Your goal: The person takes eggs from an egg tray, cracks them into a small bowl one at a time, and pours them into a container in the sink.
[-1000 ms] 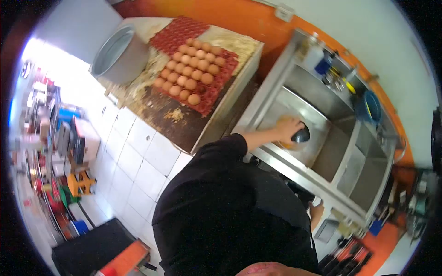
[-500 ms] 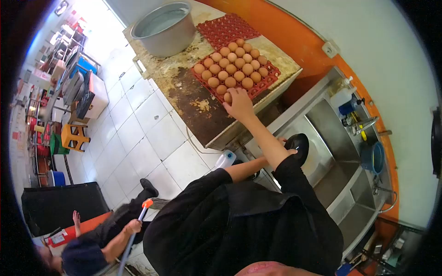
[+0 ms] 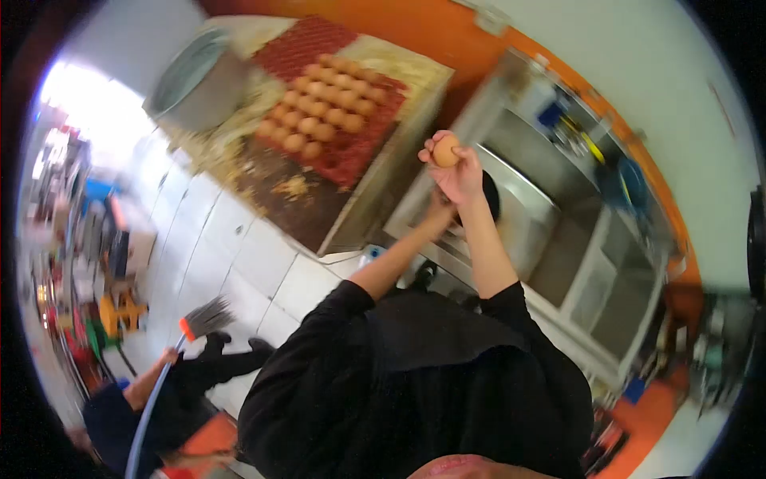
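Observation:
My right hand (image 3: 456, 177) is closed around a brown egg (image 3: 446, 151), held up over the near edge of the sink. Below it and partly hidden, my left hand (image 3: 438, 212) grips a shiny black bowl (image 3: 492, 196), whose edge shows behind my right wrist. To the left, a red egg tray (image 3: 384, 120) with several rows of brown eggs (image 3: 320, 109) sits on a worn table (image 3: 275, 209). The tray's near edge has bare pockets.
A large metal pot (image 3: 209, 89) and another red tray (image 3: 307, 38) stand farther back on the table. The steel sink (image 3: 574, 251) has a blue basin (image 3: 630, 185) on its far side. At lower left, another person holds a broom (image 3: 191, 323) over the tiled floor.
My right hand has lifted an egg from the tray and carried it right, over the sink edge. The view has turned rightward. The other person's broom has shifted.

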Demonstrator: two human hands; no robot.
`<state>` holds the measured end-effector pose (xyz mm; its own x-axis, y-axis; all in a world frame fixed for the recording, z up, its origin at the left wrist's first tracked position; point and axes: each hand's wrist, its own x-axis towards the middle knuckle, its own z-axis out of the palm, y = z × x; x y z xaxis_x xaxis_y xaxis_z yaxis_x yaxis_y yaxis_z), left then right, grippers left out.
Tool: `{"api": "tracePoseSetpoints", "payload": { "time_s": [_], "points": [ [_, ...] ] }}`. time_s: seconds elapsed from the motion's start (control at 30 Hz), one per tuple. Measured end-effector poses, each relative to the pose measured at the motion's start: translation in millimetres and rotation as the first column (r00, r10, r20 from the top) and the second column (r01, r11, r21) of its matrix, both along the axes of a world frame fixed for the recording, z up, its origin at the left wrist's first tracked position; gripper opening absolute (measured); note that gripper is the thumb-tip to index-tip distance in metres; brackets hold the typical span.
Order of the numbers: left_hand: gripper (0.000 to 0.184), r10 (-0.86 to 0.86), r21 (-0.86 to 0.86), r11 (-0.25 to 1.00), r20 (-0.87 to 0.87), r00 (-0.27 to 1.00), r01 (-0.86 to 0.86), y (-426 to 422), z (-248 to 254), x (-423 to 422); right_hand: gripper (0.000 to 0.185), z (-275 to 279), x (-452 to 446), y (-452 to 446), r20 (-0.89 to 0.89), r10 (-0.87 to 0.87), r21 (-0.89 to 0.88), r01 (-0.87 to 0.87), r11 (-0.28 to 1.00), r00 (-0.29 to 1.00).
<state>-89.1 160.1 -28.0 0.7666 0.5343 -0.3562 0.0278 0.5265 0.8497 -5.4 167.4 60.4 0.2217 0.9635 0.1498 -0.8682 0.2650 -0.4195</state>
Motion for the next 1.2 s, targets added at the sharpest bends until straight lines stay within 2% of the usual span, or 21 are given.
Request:
{"api": "tracePoseSetpoints", "payload": {
  "time_s": [0.03,0.07,0.1,0.13,0.2,0.23,0.27,0.3,0.33,0.4,0.43,0.5,0.63,0.73,0.83,0.9,0.93,1.0,1.13,1.17,1.2],
  "points": [
    [0.085,-0.165,-0.053,0.986,-0.126,0.978,0.159,5.5,-25.2,14.4,0.036,-1.8,19.3,-30.7,0.051,-0.075,-0.052,0.077,0.996,0.996],
    [0.081,-0.176,0.170,0.967,-0.097,0.979,0.191,-1.1,-36.5,14.1,0.036,-1.5,35.1,-68.4,0.098,-0.155,-0.113,0.166,0.980,0.983],
    [0.079,-0.181,0.168,0.963,-0.167,0.969,0.209,-4.3,-26.0,21.9,0.036,1.6,45.4,-103.3,0.237,-0.270,-0.163,0.312,0.936,0.933],
    [0.078,-0.185,0.009,0.982,-0.150,0.971,0.189,-8.4,-17.8,30.7,0.036,1.1,58.9,-140.3,0.325,-0.297,-0.229,0.379,0.896,0.898],
    [0.078,-0.232,-0.054,0.973,-0.152,0.961,0.226,-19.7,-23.1,42.5,0.035,1.9,72.3,-217.2,0.492,-0.332,-0.362,0.536,0.762,0.805],
    [0.079,-0.274,-0.069,0.962,-0.172,0.946,0.266,-27.7,-12.6,46.1,0.029,1.8,71.4,-248.2,0.602,-0.323,-0.509,0.662,0.550,0.730],
    [0.079,-0.297,-0.077,0.955,-0.187,0.936,0.287,-33.0,0.4,49.9,0.029,-7.1,72.0,-275.8,0.607,-0.349,-0.511,0.687,0.517,0.714],
    [0.080,-0.321,-0.079,0.947,-0.195,0.927,0.311,-39.8,5.1,54.8,0.029,-27.7,72.7,-303.4,0.861,-0.026,-0.485,0.836,0.258,0.507],
    [0.080,-0.343,-0.080,0.939,-0.195,0.919,0.333,-46.4,3.2,59.6,0.030,-48.9,70.3,-328.3,0.881,0.374,-0.327,0.944,0.042,0.289],
    [0.079,-0.399,-0.089,0.917,-0.169,0.901,0.389,-49.4,-5.9,63.7,0.032,-82.8,48.0,-362.6,0.635,0.772,-0.024,0.999,-0.030,0.039],
    [0.079,-0.406,-0.075,0.914,-0.175,0.897,0.399,-55.6,-5.5,65.3,0.032,-99.9,38.5,-379.0,0.636,0.770,-0.024,0.999,-0.043,0.048],
    [0.079,-0.427,-0.074,0.904,-0.179,0.886,0.421,-63.8,-10.0,69.8,0.027,-119.8,25.1,-397.3,0.467,0.879,0.001,0.993,-0.114,0.100],
    [0.079,-0.478,-0.086,0.878,-0.221,0.850,0.471,-74.6,-16.7,73.6,0.030,-117.8,19.4,-405.8,0.492,0.856,-0.016,0.984,-0.176,0.161],
    [0.076,-0.463,-0.076,0.885,-0.231,0.856,0.459,-80.5,-15.8,75.2,0.029,-124.1,21.9,-408.9,0.476,0.873,0.041,0.989,-0.139,0.103],
    [0.074,-0.469,-0.078,0.882,-0.236,0.851,0.464,-84.5,-19.7,78.4,0.029,-116.4,26.6,-410.8,0.471,0.871,-0.074,0.991,-0.115,0.136],
    [0.075,-0.514,-0.091,0.857,-0.210,0.831,0.507,-85.3,-22.4,83.3,0.027,-112.2,30.6,-411.5,0.622,0.779,0.076,0.984,-0.160,0.078],
    [0.075,-0.561,-0.103,0.827,-0.190,0.805,0.552,-85.1,-24.4,82.0,0.027,-112.3,25.8,-411.1,0.624,0.777,0.073,0.984,-0.165,0.085],
    [0.076,-0.547,-0.083,0.836,-0.213,0.810,0.543,-93.0,-15.5,80.3,0.026,-120.0,23.3,-415.2,0.512,0.855,-0.008,0.996,-0.094,0.085],
    [0.077,-0.510,-0.068,0.859,-0.209,0.834,0.508,-97.3,-12.1,80.5,0.026,-129.0,28.4,-419.9,0.612,0.788,0.031,0.993,-0.115,0.073],
    [0.077,-0.508,-0.067,0.860,-0.210,0.836,0.506,-98.9,-11.4,80.2,0.024,-125.7,35.6,-418.9,0.836,0.515,-0.096,0.973,-0.208,0.192],
    [0.075,-0.517,-0.070,0.854,-0.230,0.825,0.515,-102.4,-8.9,81.2,0.023,-106.8,39.8,-410.8,0.942,0.170,-0.242,0.938,-0.248,0.289]
  ]
}}
